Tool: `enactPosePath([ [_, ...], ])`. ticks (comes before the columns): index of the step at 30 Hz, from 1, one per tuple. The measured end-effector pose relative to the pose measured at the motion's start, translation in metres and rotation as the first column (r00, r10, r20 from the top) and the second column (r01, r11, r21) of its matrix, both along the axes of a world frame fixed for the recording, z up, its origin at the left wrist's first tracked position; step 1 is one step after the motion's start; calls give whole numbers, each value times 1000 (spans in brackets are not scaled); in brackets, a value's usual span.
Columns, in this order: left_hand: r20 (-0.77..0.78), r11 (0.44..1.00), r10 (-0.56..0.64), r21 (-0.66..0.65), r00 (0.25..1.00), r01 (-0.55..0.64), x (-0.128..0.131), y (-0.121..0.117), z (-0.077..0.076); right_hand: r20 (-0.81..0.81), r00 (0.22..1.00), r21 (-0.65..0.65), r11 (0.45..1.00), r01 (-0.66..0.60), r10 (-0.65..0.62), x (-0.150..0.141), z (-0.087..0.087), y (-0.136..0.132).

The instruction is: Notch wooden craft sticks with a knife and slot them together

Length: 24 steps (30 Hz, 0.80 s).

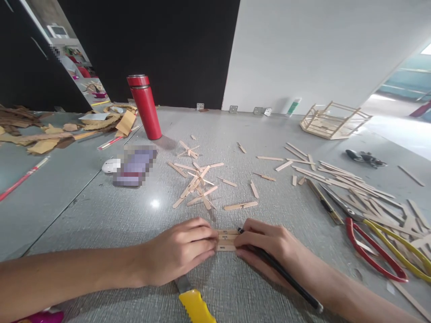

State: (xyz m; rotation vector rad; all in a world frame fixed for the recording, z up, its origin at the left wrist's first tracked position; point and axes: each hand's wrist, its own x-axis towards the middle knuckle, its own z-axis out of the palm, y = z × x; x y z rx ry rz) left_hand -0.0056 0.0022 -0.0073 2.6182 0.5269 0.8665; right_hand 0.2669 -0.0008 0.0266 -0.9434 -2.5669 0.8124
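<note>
Several wooden craft sticks [226, 242] lie side by side in front of me, with small dark marks on their middles. My left hand [191, 246] has its fingers closed over their left ends. At the right ends, the fingers of my right hand [269, 244] are closed too, and a slim black pen [286, 272] is tucked in that hand, slanting down to the right. The fingertips of both hands are partly hidden. Below my left hand lies a utility knife with a yellow handle [194, 307]. Just beyond the hands, crossed stick pieces [200, 179] are scattered.
Scissors with red and yellow handles [353, 233] lie on the right beside a pile of loose sticks [373, 197] and a cutter [325, 202]. A stick frame [335, 123] stands behind. At left are a red flask [146, 110], a phone [136, 166] and cardboard scraps [43, 134].
</note>
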Motion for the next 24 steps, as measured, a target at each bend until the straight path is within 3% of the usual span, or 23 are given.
enactPosePath([
  [6,20,1000,-5,20,1000,5,1,0,2,-46,998,33,999,35,-34,2,-9,-3],
  [15,10,994,-22,105,1000,20,1,1,0,-55,998,15,1000,24,-23,2,-11,-1],
  [24,14,996,-7,92,1000,5,0,0,1,-78,997,34,999,22,-19,2,-9,-1],
])
